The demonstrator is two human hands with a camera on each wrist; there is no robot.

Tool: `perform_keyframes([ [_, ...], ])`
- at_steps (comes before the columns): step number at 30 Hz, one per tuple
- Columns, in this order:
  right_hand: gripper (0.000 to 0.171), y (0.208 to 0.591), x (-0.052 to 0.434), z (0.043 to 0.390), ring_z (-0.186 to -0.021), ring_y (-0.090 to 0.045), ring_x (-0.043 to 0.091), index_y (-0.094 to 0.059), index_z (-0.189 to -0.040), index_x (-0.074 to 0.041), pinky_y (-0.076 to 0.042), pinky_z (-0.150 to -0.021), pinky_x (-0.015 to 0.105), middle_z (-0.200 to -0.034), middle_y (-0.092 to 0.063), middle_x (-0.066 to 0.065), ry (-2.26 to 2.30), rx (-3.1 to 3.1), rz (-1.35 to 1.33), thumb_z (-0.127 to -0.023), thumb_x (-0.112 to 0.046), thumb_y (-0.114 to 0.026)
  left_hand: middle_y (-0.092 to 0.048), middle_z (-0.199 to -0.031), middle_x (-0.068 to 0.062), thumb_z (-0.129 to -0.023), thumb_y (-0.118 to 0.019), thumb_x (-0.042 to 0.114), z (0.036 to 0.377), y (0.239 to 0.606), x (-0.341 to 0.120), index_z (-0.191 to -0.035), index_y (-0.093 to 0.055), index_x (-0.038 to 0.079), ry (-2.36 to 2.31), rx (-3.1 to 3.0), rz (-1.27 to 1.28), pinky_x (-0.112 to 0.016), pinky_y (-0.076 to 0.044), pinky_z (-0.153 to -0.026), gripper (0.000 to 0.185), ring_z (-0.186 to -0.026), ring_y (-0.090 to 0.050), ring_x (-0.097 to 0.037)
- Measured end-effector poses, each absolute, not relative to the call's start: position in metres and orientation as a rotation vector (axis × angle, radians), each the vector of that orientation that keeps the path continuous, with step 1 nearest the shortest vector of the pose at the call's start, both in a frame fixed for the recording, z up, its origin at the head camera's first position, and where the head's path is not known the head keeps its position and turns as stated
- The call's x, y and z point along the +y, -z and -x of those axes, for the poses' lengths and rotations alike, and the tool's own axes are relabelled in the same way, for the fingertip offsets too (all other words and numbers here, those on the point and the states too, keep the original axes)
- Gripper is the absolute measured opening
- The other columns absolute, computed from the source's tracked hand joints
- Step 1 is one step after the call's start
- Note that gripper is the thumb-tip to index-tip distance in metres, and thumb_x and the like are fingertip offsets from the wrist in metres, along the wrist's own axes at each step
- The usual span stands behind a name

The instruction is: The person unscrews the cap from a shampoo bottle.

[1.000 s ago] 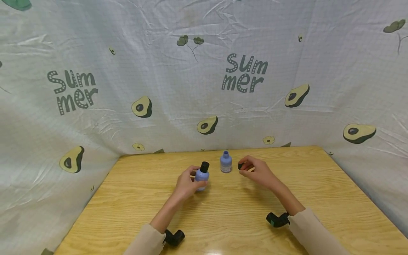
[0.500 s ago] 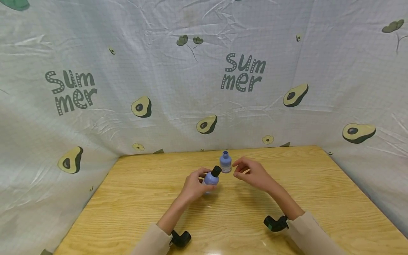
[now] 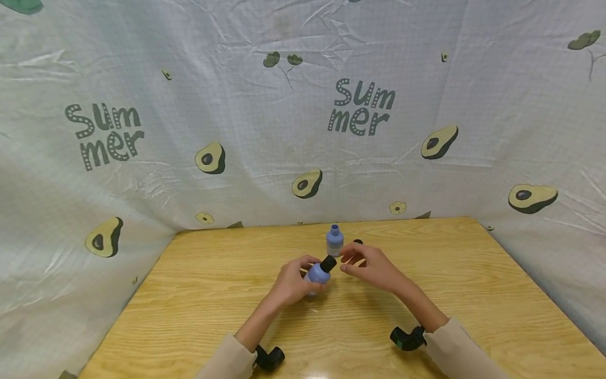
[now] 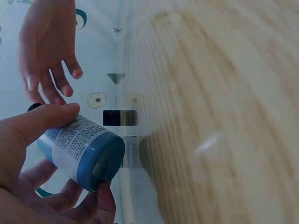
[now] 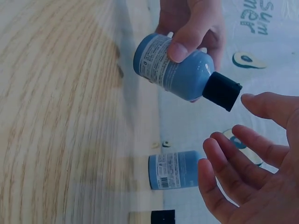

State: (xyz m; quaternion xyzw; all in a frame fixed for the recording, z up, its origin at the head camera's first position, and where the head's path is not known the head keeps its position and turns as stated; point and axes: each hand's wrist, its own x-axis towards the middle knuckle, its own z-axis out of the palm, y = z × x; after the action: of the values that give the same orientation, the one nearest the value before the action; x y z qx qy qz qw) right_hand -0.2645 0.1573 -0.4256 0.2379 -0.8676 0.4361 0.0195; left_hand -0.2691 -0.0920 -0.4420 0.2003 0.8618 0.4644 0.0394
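Fingers of the left hand [image 3: 290, 281] curl round a small capped blue bottle [image 3: 319, 273], holding it off the wooden table [image 3: 473, 273] with its black cap [image 3: 329, 263] tilted toward the right hand [image 3: 369, 263]. That right hand holds nothing: its fingers are spread and loosely bent, tips just beside the cap, and whether they touch it cannot be told. Taking the held bottle as the landmark, the head view counts two blue bottles. The second, an open bottle [image 3: 334, 241] without a cap, stands upright on the table just behind the held one. One loose black cap [image 3: 358, 242] lies just right of that open bottle, partly hidden by the right hand. An avocado-print cloth [image 3: 236, 131] hangs behind and to both sides of the table.

From the left wrist, the left hand [image 4: 28, 172] has thumb on top and fingers beneath the held bottle [image 4: 81, 149], whose round base faces the camera. The right hand [image 4: 46, 42] hangs beyond it, fingers relaxed and apart.

From the right wrist, the left hand [image 5: 189, 23] grips the held bottle [image 5: 175, 67] by its labelled body, thumb across the label, cap [image 5: 222, 91] pointing at the right hand [image 5: 252, 172], whose fingers are wide and apart from it. Past the held bottle the open bottle [image 5: 176, 170] and the loose cap [image 5: 162, 217] show again.
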Motion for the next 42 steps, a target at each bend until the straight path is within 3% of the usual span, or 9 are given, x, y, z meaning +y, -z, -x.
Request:
perform_keyframes([
  [9,0.039,0.4237,0.1563,0.2638,-0.101,-0.067,0.019,-0.066,-0.129,-0.006,-0.057,-0.083,0.031,-0.114,-0.07,0.008,-1.37,-2.699,-0.773,-0.099,-0.03,-0.071,-0.069,-0.124,-0.019,-0.08,-0.088,0.015,0.2684,0.4431,-0.0882,-0.126,-0.07,0.013,-1.394,2.619,-0.66,-0.048,-0.059,-0.084,0.049,-0.103,-0.07,-0.032],
  [14,0.04,0.4241,0.1545,0.2654,-0.101,-0.068,0.02,-0.066,-0.13,-0.004,-0.056,-0.081,0.029,-0.114,-0.07,0.008,-1.369,-2.683,-0.798,-0.099,-0.028,-0.071,-0.07,-0.122,-0.017,-0.08,-0.089,0.016,0.2678,0.4434,-0.0875,-0.125,-0.07,0.013,-1.384,2.621,-0.66,-0.045,-0.059,-0.082,0.049,-0.102,-0.069,-0.031],
  [25,0.036,0.427,0.1521,0.2656,-0.098,-0.066,0.015,-0.068,-0.127,-0.011,-0.057,-0.082,0.03,-0.11,-0.071,0.004,-1.349,-2.679,-0.836,-0.097,-0.031,-0.073,-0.07,-0.121,-0.014,-0.079,-0.089,0.017,0.2663,0.4436,-0.0861,-0.125,-0.07,0.013,-1.368,2.618,-0.694,-0.039,-0.058,-0.078,0.05,-0.101,-0.069,-0.028],
  [32,0.039,0.4283,0.1508,0.2658,-0.096,-0.065,0.013,-0.069,-0.125,-0.005,-0.056,-0.081,0.028,-0.106,-0.07,0.003,-1.316,-2.692,-0.828,-0.097,-0.032,-0.074,-0.07,-0.119,-0.011,-0.079,-0.089,0.02,0.265,0.4431,-0.0853,-0.127,-0.071,0.011,-1.313,2.633,-0.711,-0.034,-0.055,-0.074,0.051,-0.097,-0.066,-0.024],
  [36,0.038,0.4293,0.1506,0.2649,-0.094,-0.064,0.013,-0.07,-0.123,-0.003,-0.056,-0.08,0.028,-0.103,-0.07,0.004,-1.301,-2.694,-0.842,-0.098,-0.032,-0.073,-0.07,-0.118,-0.009,-0.079,-0.09,0.021,0.2645,0.4424,-0.0857,-0.124,-0.072,0.013,-1.297,2.626,-0.738,-0.033,-0.055,-0.074,0.049,-0.098,-0.065,-0.024],
  [42,0.028,0.4296,0.1492,0.2642,-0.089,-0.063,0.009,-0.074,-0.113,-0.009,-0.055,-0.077,0.026,-0.097,-0.07,0.001,-1.255,-2.714,-0.828,-0.096,-0.032,-0.075,-0.071,-0.121,-0.009,-0.079,-0.091,0.022,0.2657,0.4428,-0.0869,-0.126,-0.07,0.013,-1.294,2.599,-0.757,-0.037,-0.058,-0.08,0.052,-0.106,-0.067,-0.026],
])
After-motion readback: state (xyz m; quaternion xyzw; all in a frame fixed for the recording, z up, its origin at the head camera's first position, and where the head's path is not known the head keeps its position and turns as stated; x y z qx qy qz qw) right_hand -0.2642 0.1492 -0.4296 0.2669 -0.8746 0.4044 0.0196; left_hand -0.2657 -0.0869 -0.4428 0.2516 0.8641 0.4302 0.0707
